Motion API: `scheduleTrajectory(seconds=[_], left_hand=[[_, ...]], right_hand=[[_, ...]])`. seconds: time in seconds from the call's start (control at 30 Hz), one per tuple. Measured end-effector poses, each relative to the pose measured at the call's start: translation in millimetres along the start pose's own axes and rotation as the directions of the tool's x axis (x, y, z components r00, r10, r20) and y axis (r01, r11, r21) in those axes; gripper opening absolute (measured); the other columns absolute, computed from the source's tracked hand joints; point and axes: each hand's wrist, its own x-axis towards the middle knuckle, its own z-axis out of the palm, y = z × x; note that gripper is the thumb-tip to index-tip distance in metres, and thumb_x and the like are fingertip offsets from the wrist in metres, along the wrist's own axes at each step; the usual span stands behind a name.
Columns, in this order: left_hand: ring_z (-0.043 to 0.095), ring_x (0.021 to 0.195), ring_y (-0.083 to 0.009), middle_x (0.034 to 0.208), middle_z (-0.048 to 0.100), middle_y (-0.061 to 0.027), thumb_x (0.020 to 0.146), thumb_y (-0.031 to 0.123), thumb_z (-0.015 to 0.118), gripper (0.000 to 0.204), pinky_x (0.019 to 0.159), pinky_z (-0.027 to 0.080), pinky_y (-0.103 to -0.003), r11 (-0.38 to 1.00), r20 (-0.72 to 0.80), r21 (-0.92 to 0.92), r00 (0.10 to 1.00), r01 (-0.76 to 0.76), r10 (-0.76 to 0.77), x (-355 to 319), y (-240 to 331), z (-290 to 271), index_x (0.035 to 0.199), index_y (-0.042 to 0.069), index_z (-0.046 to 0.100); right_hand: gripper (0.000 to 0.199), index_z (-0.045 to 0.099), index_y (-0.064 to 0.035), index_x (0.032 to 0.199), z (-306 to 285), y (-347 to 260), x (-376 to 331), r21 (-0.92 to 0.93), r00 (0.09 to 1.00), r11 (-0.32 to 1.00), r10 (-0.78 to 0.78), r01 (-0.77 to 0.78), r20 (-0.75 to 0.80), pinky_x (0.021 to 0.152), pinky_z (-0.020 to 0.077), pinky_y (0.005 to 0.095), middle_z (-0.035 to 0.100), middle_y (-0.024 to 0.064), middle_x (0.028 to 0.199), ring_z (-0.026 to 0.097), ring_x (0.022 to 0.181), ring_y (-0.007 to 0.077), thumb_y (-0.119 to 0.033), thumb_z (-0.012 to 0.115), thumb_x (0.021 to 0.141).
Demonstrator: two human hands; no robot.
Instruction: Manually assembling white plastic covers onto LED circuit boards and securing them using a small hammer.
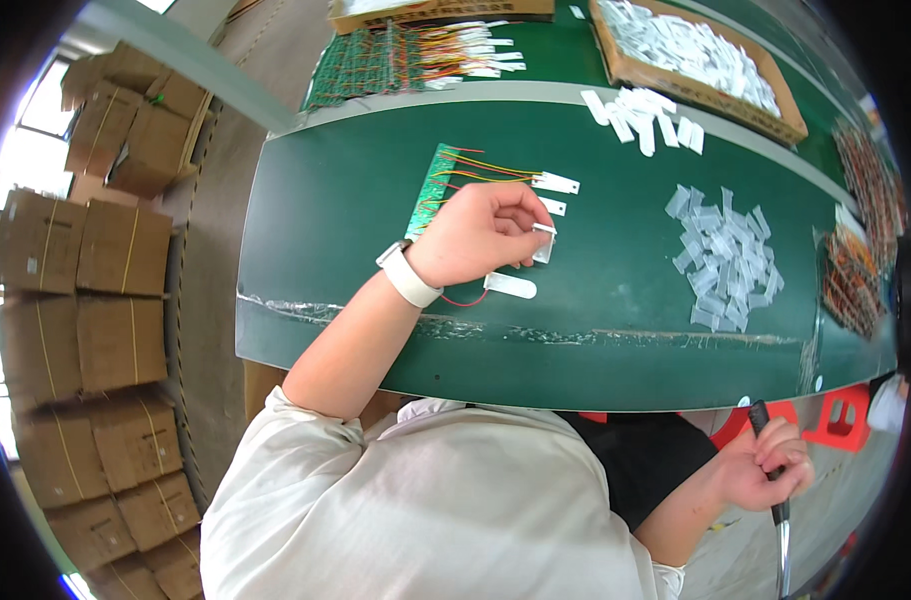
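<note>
While pinching tab (543,243), left hand (475,235).

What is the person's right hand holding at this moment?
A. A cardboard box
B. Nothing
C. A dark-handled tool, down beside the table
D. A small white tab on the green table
C: the right hand grips a dark-handled tool below the green table edge.

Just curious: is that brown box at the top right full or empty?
Partly full: the cardboard box holds a heap of white strips, though some of its floor shows bare.
</note>
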Motion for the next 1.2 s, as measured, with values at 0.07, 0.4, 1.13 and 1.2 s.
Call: scheduleTrajectory(seconds=[0.07, 0.4, 1.13, 1.2], left_hand=[[0.073, 0.082, -0.0112, 0.096, 0.076, -0.0070, 0.096, 0.003, 0.075, 0.014, 0.073, 0.060, -0.027, 1.000, -0.037, -0.007, 0.999, 0.000, 0.000, -11, -6, -3, 0.105, -0.001, 0.066], [0.066, 0.078, -0.0050, 0.096, 0.075, -0.0059, 0.100, 0.005, 0.074, 0.010, 0.063, 0.051, -0.021, 0.989, -0.235, -0.131, 0.971, -0.069, 0.036, -19, -1, -4, 0.103, 0.000, 0.066], [0.073, 0.074, -0.0113, 0.095, 0.073, -0.0063, 0.097, 0.002, 0.076, 0.022, 0.060, 0.057, -0.024, 0.913, -0.355, -0.369, 0.934, -0.174, 0.035, -17, -7, 47, 0.103, 0.004, 0.054], [0.075, 0.077, -0.0120, 0.094, 0.076, -0.0077, 0.096, 0.001, 0.077, 0.024, 0.065, 0.060, -0.025, 0.916, -0.406, -0.329, 0.910, -0.229, 0.082, -15, -16, 48, 0.102, 0.003, 0.054]], right_hand=[[0.021, 0.047, -0.0083, 0.088, 25, 1, 15, 0.155, 0.997, 0.986, 0.072, -0.065, -0.036, 0.050, 0.0275, 0.0298, 0.041, 0.0032, 0.061, 0.039, 0.054, 0.0126, -0.021, 0.045, 0.104], [0.009, 0.058, 0.0030, 0.097, 132, 38, -27, 0.239, 0.930, 0.900, 0.339, -0.365, 0.145, 0.047, 0.0308, 0.0247, 0.054, 0.0028, 0.065, 0.044, 0.052, 0.0073, -0.002, 0.055, 0.104], [0.029, 0.076, 0.0017, 0.118, 176, 48, -47, -0.526, 0.574, 0.581, 0.794, -0.621, 0.199, 0.053, 0.0305, 0.0228, 0.045, -0.0109, 0.061, 0.041, 0.057, 0.0005, -0.017, 0.083, 0.097], [0.029, 0.077, 0.0020, 0.111, 183, 45, -42, -0.486, 0.540, 0.590, 0.801, -0.644, 0.257, 0.052, 0.0310, 0.0238, 0.048, -0.0097, 0.060, 0.041, 0.056, 0.0006, -0.021, 0.086, 0.095]])
